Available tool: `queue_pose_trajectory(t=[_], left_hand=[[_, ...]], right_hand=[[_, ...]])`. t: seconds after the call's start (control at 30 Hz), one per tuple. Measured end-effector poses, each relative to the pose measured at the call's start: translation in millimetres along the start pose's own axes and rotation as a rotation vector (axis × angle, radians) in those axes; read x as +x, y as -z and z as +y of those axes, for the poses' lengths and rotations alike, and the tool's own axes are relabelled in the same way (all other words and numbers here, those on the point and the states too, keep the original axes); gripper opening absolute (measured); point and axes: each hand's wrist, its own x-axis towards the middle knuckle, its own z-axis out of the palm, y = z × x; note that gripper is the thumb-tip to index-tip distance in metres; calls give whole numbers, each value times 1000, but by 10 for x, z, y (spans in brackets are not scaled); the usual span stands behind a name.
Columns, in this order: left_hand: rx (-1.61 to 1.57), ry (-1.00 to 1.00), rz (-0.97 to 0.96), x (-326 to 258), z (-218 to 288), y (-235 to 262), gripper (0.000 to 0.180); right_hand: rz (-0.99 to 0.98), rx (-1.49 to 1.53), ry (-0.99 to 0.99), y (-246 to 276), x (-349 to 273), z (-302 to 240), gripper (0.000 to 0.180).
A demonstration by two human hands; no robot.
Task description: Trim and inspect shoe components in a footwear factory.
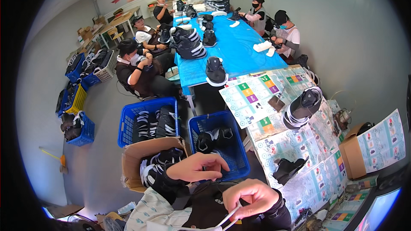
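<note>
1. Right hand (251, 199): placed near, above the lap; a strip is pinched between thumb and fingertips.
2. Strip (227, 219): thin, white; located at the near edge, below the right hand; its far end cannot be made out.
3. Left hand (198, 167): placed left of the right hand; fingers loosely curved and parted; nothing is seen to be held.
4. Carton (129, 167): stood left of the left hand; shoes contained.
5. Crate (234, 149): blue; set beyond the left hand; dark shoes contained.
6. Table (278, 141): at right, covered with printed sheets; a black piece (289, 170) is laid on it.
7. Handling, as judged: a firm, light pinch is advised; slack should be drawn straight, snagging on clothing avoided, and the strip steadied by the left hand.
</note>
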Motion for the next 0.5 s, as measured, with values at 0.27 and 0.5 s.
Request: queue_pose_trajectory(t=[0.27, 0.5], left_hand=[[150, 76, -119, -288, -259, 94, 36], [620, -114, 1475, -1608, -178, 1254, 39]], right_hand=[[-437, -61, 71, 123, 335, 93, 38], [-251, 150, -8, 155, 284, 333, 59]])
